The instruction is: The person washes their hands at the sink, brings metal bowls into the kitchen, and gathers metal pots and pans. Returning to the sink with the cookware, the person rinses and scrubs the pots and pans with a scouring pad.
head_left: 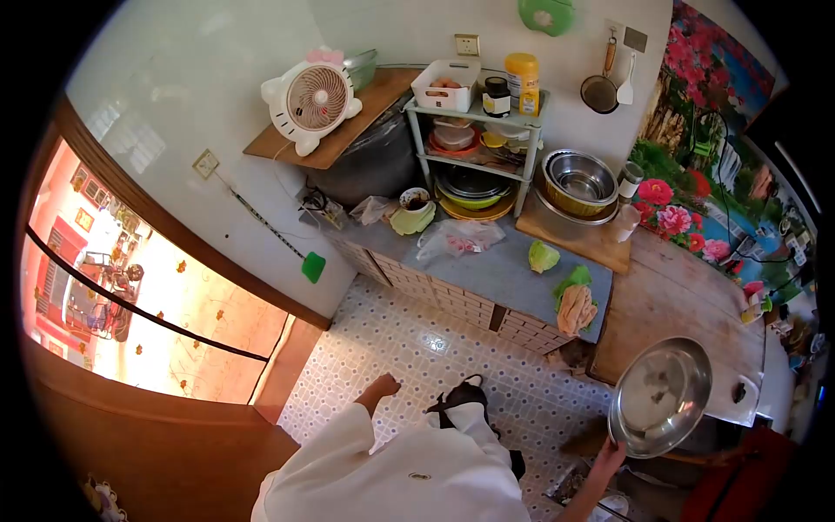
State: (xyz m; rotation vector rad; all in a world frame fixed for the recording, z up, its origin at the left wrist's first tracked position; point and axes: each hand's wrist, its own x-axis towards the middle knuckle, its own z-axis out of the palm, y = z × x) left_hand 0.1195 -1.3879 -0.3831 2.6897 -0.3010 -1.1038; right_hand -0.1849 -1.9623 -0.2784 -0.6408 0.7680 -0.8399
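Observation:
My right hand (611, 454) grips the rim of a steel basin (693, 365), held tilted at the lower right beside the wooden table. A little liquid or residue shows at the bottom of the basin, too blurred to name. My left hand (383, 385) hangs low over the tiled floor, its fingers curled closed with nothing visible in them. On the grey counter ahead lie a piece of cabbage (544, 257), some leafy greens (572, 283), a tan crumpled cloth-like item (576, 311) and a clear plastic bag (461, 238) with pinkish contents.
A shelf rack (474, 157) holds bowls, jars and a white basket (444, 85). Nested metal bowls (581, 178) sit on a wooden board (614, 252). The wooden table (670, 296) stands right. A fan (318, 100) rests at upper left; an open doorway (174, 304) is left.

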